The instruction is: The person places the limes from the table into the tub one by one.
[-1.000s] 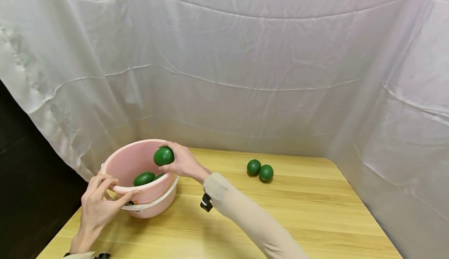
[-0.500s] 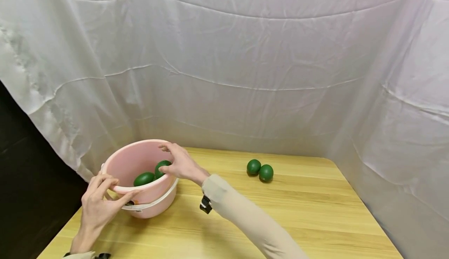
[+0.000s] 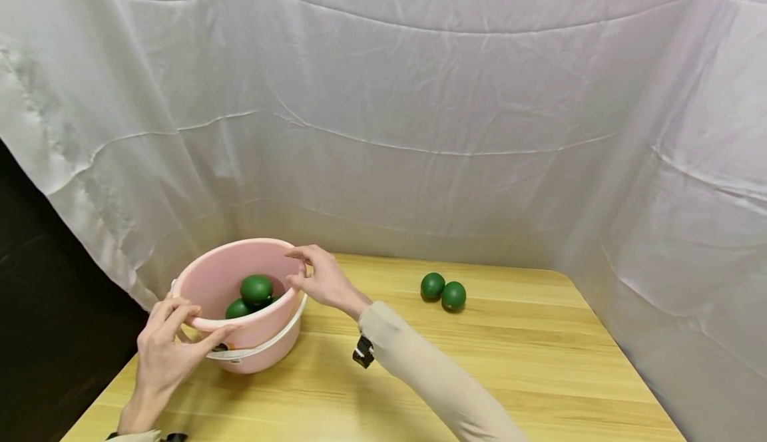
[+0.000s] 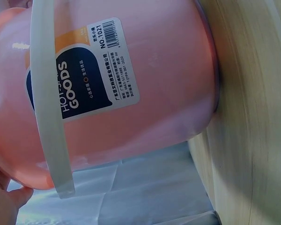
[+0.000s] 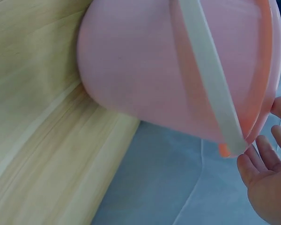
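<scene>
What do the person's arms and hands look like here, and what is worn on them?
Both hands are bare: no gloves or rings show. The right hand comes out of a long beige sleeve with a small black clip-like device at the wrist. By the left hand, a beige cuff and a dark strap show at the frame's edge.

Lower green fruits (image 3: 238,309) half hidden under top fruit (image 3: 256,289), behind pink bucket (image 3: 252,333) rim; count unclear.

Pink plastic bucket (image 4: 145,89) on wooden tabletop (image 4: 253,117), white handle (image 4: 49,103) down across its side, "GOODS NO.1021" label (image 4: 91,70) beside handle. Left hand (image 4: 4,204) touching rim, bottom-left corner; grip hidden.
</scene>
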Demonstrator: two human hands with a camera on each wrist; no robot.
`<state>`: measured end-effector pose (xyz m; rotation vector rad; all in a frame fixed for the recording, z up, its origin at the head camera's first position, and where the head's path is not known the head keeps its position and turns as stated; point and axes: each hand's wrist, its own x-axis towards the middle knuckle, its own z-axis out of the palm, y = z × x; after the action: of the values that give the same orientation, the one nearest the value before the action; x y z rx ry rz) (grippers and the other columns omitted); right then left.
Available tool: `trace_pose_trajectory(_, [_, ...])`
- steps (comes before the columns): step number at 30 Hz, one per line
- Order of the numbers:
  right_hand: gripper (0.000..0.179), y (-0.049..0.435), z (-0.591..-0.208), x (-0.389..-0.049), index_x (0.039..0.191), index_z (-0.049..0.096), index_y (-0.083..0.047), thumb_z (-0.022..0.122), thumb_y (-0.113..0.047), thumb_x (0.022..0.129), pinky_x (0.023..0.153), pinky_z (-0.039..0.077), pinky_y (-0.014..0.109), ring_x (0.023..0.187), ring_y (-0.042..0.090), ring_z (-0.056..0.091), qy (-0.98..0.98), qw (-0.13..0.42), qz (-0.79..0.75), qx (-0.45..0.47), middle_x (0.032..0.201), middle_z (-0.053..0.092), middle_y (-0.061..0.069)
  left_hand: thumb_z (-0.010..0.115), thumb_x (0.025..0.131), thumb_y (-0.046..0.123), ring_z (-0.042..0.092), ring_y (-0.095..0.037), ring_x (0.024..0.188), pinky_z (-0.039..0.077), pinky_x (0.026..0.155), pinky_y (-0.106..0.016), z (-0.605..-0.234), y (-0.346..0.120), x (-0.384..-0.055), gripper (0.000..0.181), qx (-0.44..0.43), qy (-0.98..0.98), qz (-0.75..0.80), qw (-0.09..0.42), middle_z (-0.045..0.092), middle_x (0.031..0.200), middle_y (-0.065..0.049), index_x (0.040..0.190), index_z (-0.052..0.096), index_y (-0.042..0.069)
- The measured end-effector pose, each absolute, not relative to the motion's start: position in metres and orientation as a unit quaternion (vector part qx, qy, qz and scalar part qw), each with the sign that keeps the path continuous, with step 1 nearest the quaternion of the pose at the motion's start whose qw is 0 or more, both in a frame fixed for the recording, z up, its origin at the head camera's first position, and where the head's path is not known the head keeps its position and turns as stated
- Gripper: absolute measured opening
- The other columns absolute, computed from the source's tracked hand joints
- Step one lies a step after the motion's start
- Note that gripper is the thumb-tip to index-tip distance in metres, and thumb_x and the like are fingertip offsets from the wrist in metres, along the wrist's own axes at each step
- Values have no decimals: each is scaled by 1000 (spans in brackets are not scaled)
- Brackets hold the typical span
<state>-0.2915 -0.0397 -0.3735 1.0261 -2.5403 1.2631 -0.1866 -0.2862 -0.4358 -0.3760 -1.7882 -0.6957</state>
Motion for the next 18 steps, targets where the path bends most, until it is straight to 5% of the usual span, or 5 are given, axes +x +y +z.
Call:
trace_pose_trajectory(4, [39, -33, -379, -294, 129, 62, -11, 67, -15, 91, 106, 43, 23, 122, 15, 56, -836, 67, 439, 322, 129, 61, 3, 69, 72, 73, 42, 1, 86, 28, 72, 1, -436, -286, -187, 77, -160, -757, -296, 561, 56, 81, -16, 74, 62, -4])
trace_pose_trajectory(18, [35, 1, -412, -295, 127, 62, -10, 65, -18, 93, 103, 49, 35, 120, 20, 59, -813, 48, 513, 271, 129, 63, 6, 69, 72, 72, 41, 1, 83, 28, 69, 1, -431, -282, -184, 76, -158, -757, -300, 558, 56, 81, -16, 74, 62, -4])
